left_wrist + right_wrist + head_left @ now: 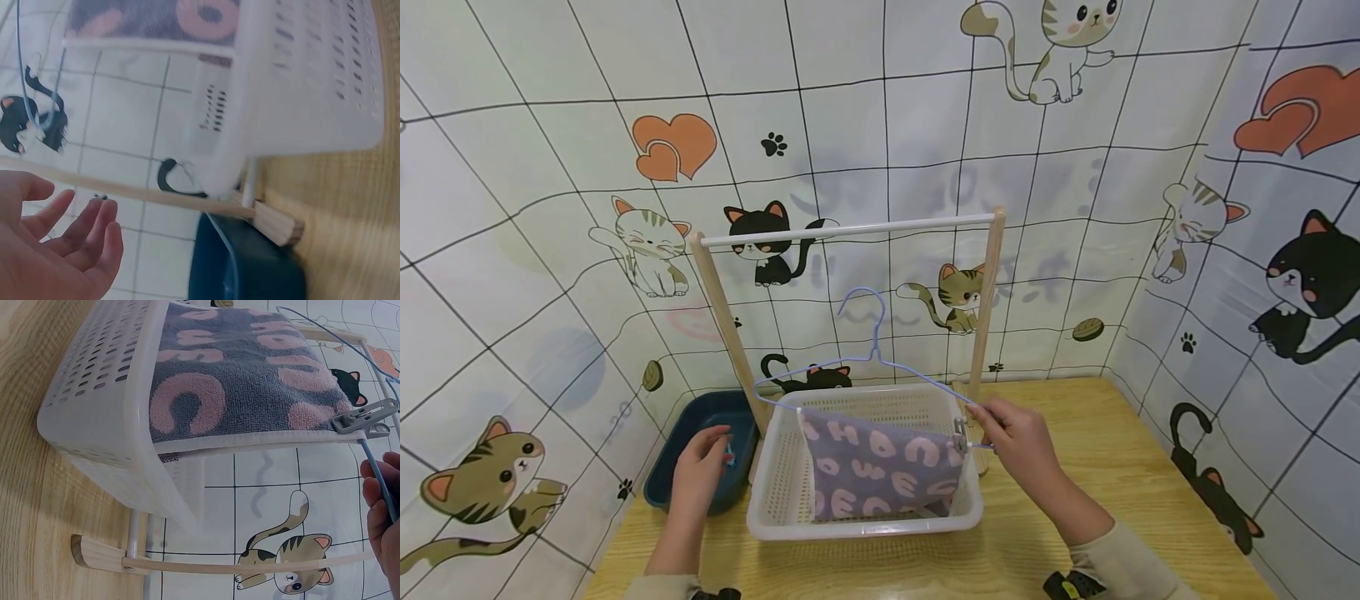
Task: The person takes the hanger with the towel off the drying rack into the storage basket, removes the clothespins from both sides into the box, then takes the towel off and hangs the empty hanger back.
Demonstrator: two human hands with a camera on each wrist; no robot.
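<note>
My right hand [1018,437] grips the right end of a blue clothes hanger [876,354], keeping it up over a white basket [865,529]. A grey-purple towel [883,467] with pink letters is folded over the hanger's lower bar and dips into the basket. Near my right fingers a grey clothespin [365,417] clamps the towel's corner to the bar. No clip shows at the towel's left end. My left hand [698,467] is over the edge of a dark blue basin [662,467], fingers loosely bent and nothing in them in the left wrist view [69,244].
Behind the basket stands a wooden rack with a white rail [850,229]; one wooden foot [278,224] rests beside the basin. Small teal items [730,454] show in the basin by my left fingers. A cat-print wall covering [850,125] encloses the wooden table [1075,467].
</note>
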